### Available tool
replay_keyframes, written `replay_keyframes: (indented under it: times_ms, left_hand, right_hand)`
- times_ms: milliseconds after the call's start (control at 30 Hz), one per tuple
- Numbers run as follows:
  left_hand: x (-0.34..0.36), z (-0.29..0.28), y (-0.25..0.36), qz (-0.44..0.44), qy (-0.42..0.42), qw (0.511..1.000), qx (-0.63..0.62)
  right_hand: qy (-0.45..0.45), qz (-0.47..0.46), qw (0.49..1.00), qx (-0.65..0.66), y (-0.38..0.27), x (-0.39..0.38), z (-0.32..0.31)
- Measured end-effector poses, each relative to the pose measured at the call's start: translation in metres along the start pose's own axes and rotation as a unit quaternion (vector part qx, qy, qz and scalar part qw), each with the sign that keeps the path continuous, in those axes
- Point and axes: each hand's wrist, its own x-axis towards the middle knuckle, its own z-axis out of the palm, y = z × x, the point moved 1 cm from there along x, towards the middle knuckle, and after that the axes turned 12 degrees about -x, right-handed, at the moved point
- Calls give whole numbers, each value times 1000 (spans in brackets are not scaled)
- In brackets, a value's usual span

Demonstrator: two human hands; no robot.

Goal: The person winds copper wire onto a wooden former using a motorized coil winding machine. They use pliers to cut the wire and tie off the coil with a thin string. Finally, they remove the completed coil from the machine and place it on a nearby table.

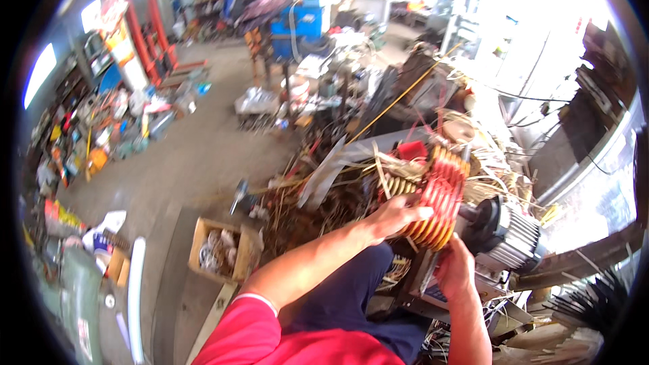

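Observation:
A red-and-yellow ribbed coil [443, 196], rounded and upright, stands in front of me on the right. My left hand [395, 217] grips its near left side, thumb lying across the ribs. At its bottom edge, my right hand [456, 265] has its fingers closed against the coil, partly hidden by it. Right beside the coil is a grey finned electric motor [514, 240] with a black end; whether the two are joined I cannot tell. Below the motor sits a metal machine frame [427, 285]. Pale straw-like strips [497, 179] lie behind the coil.
Tangled strips and scrap [304, 209] heap up left of the coil. An open cardboard box [220, 250] with contents stands on the floor at my left. Black bristles [595, 307] jut up at the lower right. Farther off are a blue machine [301, 23] and a red lifting frame [159, 34].

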Motion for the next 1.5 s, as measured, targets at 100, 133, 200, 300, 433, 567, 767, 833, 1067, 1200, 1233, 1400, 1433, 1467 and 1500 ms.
replay_keyframes:
  times_ms: [100,133,200,300,433,567,767,833,1067,1200,1233,1400,1433,1467,1500]
  left_hand:
    - [12,0,3,-7,1,999,-53]
    - [15,8,7,-16,5,998,-55]
    - [24,10,4,-50,-6,993,-102]
    - [26,18,3,-55,8,990,-130]
    - [26,24,0,-52,46,989,-129]
    - [30,15,-5,-58,50,991,-112]
    - [29,8,-12,-32,69,990,-122]
    - [33,17,-10,-56,32,989,-131]
    - [29,9,-11,-37,47,990,-127]
    - [30,16,-7,-35,54,992,-109]
    - [30,19,-4,-38,57,992,-102]
    - [32,27,-5,-38,98,990,-93]
    - [38,14,-15,-23,134,986,-96]
    - [37,6,-21,-32,152,983,-101]
    - [39,-7,-22,-37,115,983,-141]
  right_hand:
    - [20,40,999,-13,5,11,-15]
    - [20,47,999,-9,5,15,-21]
    - [4,52,999,-12,2,13,-21]
    - [-16,20,999,-47,-6,8,-21]
    - [-19,-67,976,-206,-9,8,-25]
    - [6,-252,830,-498,-27,2,-28]
    - [108,-499,586,-629,-20,-7,-21]
    - [145,-407,744,-510,-7,-4,-29]
    - [12,6,996,-90,-8,3,-27]
    - [2,-147,979,-144,5,15,-29]
    - [43,-249,943,-214,5,12,-29]
    - [91,-321,916,-225,5,-2,-23]
    - [85,-254,952,-150,11,2,-21]
    - [90,-205,970,-96,16,4,-14]
    - [97,-157,982,-39,15,11,-5]
